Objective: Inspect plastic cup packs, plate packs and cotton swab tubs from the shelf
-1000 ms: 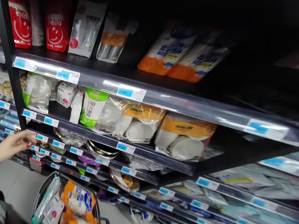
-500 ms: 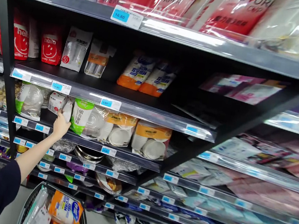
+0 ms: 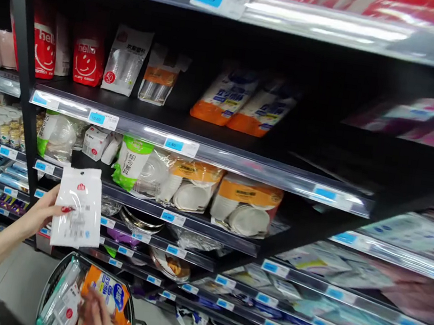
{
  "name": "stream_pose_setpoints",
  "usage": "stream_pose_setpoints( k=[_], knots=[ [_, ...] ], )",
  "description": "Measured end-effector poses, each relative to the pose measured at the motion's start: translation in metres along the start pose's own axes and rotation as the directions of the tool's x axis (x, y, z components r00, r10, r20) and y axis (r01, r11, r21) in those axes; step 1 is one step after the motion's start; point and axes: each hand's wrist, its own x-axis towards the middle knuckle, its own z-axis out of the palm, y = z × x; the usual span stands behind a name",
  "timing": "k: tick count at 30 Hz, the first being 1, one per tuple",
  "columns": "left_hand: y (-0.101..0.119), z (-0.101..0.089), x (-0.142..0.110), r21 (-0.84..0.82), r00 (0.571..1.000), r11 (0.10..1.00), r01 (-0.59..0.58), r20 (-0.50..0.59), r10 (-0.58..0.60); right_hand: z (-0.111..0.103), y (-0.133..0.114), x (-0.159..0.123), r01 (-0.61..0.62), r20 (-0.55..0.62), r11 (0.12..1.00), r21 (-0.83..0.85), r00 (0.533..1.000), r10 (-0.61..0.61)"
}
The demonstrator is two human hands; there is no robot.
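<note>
My left hand (image 3: pixel 38 214) is raised in front of the lower shelves and is closed on a flat white packet (image 3: pixel 78 207) with a small red logo and a barcode, pinched at its left edge. Just below it stands a dark wire shopping basket (image 3: pixel 47 283) holding orange-and-white packs (image 3: pixel 110 290) and clear packets. My right hand (image 3: pixel 97 317) is low in the basket, on or just over the orange packs. Its fingers are blurred, so its grip is unclear.
Black store shelving (image 3: pixel 202 152) with blue price tags fills the view. Red "hello" packs (image 3: pixel 88 61) and orange bags (image 3: pixel 226 99) stand on the upper shelf, paper plates and bowls (image 3: pixel 247 207) on the one below. Grey floor shows at the lower left.
My left hand was reaching to the small white packs on the shelf; now it is pulled back and down with a white packet in it. My right hand has come into view in the basket.
</note>
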Motion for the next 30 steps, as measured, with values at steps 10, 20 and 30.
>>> stream_pose_setpoints(
  k=[10, 20, 30],
  knots=[
    [-0.014, -0.014, -0.082, -0.2, 0.977, 0.977, 0.075, 0.209, -0.032, 0.071, -0.095, -0.014, 0.06, 0.37, 0.992, -0.109, 0.929, -0.015],
    [-0.044, 0.024, -0.102, -0.138, 0.962, 0.959, -0.248, -0.157, 0.226, 0.104, -0.065, -0.024, 0.516, 0.188, 0.084, -0.852, 0.454, -0.871],
    [-0.017, 0.015, -0.101, -0.585, 0.932, 0.811, 0.007, -0.29, -0.216, 0.126, -0.054, -0.034, 0.769, 0.601, -0.318, -0.554, 0.105, -0.792]
  ],
)
